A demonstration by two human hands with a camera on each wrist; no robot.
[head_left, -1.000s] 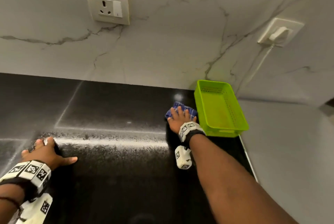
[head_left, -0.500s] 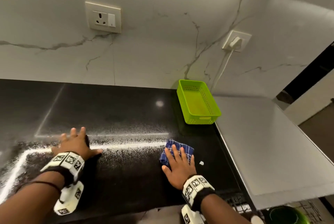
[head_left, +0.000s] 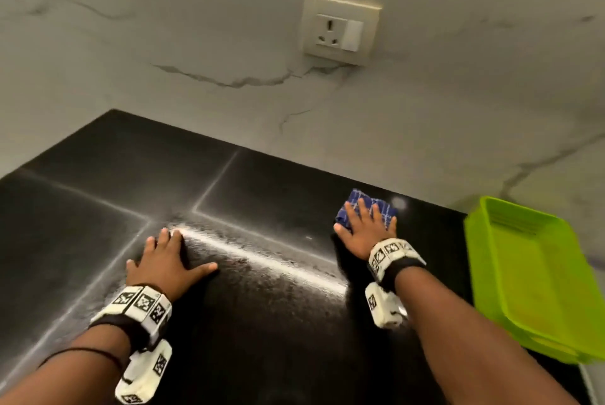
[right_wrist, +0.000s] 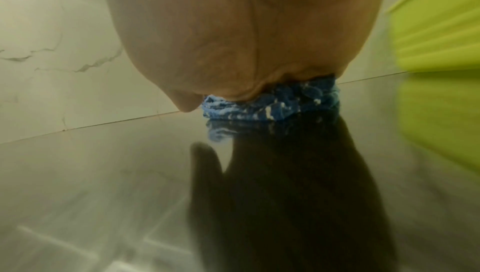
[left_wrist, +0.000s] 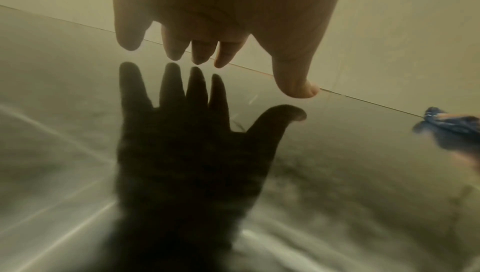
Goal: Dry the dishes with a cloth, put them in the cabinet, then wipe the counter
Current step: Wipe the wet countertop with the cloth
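1. So the right hand (head_left: 365, 230) is flat on top of a folded blue checked cloth (head_left: 376, 206), fingers spread out straight and pressing it down onto the black surface (head_left: 262, 323). It's not gripping the cloth, just palm and fingers laid on it.
2. The cloth sits toward the back right of the surface, near the wall (head_left: 163, 44) but not touching it. From the right wrist view you can see the cloth (right_wrist: 272, 104) bunched up under the right hand (right_wrist: 233, 30), with its reflection in the shiny top (right_wrist: 103, 173).
3. The left hand (head_left: 167, 265) holds nothing. It's open wide, fingers straight, thumb stuck out to the side, resting on the surface well to the left of the cloth. In the left wrist view the left hand (left_wrist: 221, 9) has its fingertips (left_wrist: 198, 56) right at the glossy top, meeting their dark reflection; can't tell if the palm actually touches.
4. A lime green plastic basket (head_left: 537, 273) sits at the right edge of the surface, just beside the right forearm, a bit apart from the cloth.
5. A cream wall socket (head_left: 340, 28) is up on the marble-look wall, above and between the two hands.
6. Both wrists wear white bands with black square markers.
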